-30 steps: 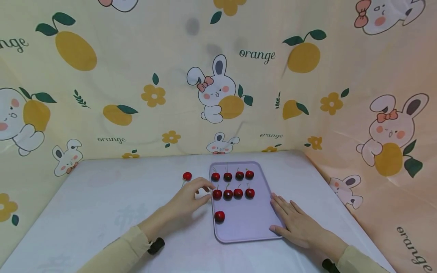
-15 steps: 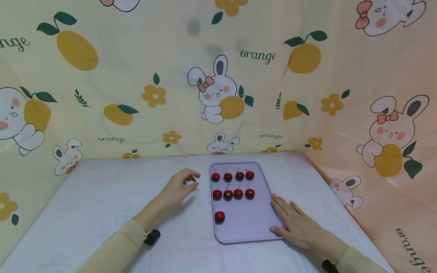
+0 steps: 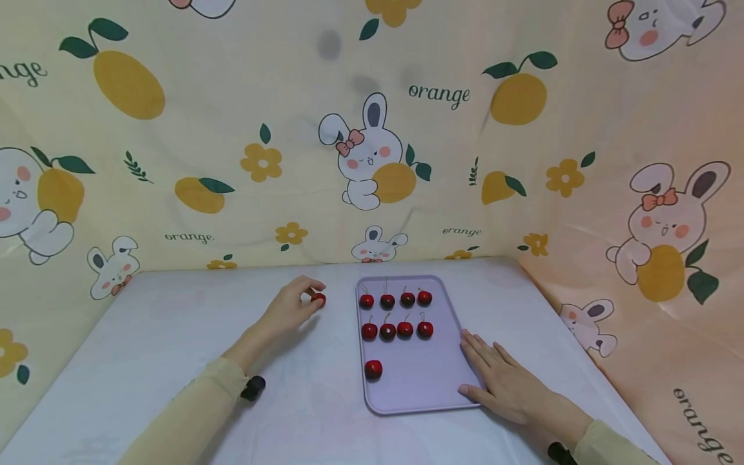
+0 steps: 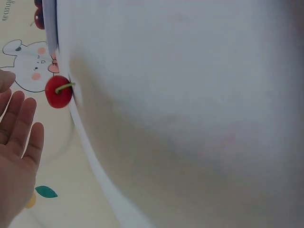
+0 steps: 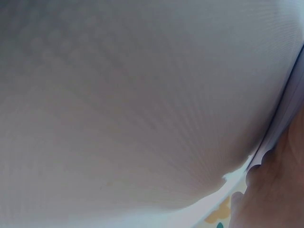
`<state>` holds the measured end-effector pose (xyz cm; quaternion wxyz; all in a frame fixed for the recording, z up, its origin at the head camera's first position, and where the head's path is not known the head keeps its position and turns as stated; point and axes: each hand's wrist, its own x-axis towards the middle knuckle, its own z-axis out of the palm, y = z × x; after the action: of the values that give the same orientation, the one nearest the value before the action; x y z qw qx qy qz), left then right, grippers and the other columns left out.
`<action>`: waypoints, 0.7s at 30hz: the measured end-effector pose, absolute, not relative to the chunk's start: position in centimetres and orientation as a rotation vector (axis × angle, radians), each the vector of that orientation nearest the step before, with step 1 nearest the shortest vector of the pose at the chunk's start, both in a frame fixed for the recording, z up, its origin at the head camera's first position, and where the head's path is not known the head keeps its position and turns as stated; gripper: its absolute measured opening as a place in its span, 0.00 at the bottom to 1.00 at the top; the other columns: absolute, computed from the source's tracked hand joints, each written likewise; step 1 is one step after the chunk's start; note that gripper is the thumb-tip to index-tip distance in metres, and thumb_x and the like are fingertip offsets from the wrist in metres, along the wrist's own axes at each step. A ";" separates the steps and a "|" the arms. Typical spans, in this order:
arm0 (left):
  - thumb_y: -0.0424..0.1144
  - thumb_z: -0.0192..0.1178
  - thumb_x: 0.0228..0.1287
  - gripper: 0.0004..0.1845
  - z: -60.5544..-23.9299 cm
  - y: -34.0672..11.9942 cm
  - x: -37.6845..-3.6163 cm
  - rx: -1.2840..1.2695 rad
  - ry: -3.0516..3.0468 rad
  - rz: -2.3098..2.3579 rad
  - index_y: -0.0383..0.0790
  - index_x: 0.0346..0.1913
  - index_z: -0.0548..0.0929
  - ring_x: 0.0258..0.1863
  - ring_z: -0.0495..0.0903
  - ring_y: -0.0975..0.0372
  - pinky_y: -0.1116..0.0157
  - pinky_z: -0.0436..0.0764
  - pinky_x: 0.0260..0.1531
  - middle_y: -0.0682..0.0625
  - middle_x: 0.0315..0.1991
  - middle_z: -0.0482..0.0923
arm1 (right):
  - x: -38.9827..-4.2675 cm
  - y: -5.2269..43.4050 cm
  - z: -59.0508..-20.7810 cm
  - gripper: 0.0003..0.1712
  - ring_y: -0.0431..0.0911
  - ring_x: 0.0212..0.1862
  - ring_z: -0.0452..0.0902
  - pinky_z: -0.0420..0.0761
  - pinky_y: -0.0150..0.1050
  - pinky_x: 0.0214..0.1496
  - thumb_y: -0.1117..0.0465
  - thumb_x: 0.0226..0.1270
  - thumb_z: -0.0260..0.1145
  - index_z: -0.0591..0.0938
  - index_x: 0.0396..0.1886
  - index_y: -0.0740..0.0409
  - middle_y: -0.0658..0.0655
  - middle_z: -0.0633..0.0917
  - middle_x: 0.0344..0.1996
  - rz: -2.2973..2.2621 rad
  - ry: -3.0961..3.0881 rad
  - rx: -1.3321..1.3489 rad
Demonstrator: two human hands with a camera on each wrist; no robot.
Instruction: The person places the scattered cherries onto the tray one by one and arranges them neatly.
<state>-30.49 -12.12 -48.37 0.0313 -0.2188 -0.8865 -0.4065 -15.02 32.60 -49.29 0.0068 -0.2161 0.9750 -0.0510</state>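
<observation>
My left hand (image 3: 287,306) reaches over the table left of the lilac tray (image 3: 427,384), thumb and fingertips around a red cherry (image 3: 319,299), partly hidden behind them. In the left wrist view that cherry (image 4: 59,94) sits on the table with its green stem towards the camera, and the hand (image 4: 19,147) is spread with a small gap to it. Flat beside the tray's right edge rests my right hand (image 3: 508,384), its fingertips on the rim. Two rows of stemmed cherries (image 3: 387,332) fill the far part of the tray, and a single cherry (image 3: 373,370) sits nearer the front left.
A white cloth (image 3: 174,361) covers the table. Behind it and to the right hangs a yellow curtain (image 3: 221,129) printed with rabbits and oranges. The tray has a low raised rim.
My left hand has moved from the tray's left edge leftward and away from me to the loose cherry. The right hand and the tray have stayed in place.
</observation>
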 end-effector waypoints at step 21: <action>0.41 0.72 0.66 0.23 -48.5 -12.1 -32.6 -0.584 -2.969 -0.941 0.36 0.61 0.82 0.48 0.80 0.54 0.55 0.82 0.49 0.45 0.54 0.79 | -15.0 32.6 -49.1 0.51 0.59 0.81 0.54 0.56 0.63 0.79 0.30 0.76 0.53 0.60 0.82 0.63 0.61 0.57 0.82 -0.166 3.035 -0.680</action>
<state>-32.60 -12.06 -48.46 -0.0134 -0.1842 -0.9369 -0.2969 -14.98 32.56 -49.12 0.0135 -0.2183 0.9743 -0.0534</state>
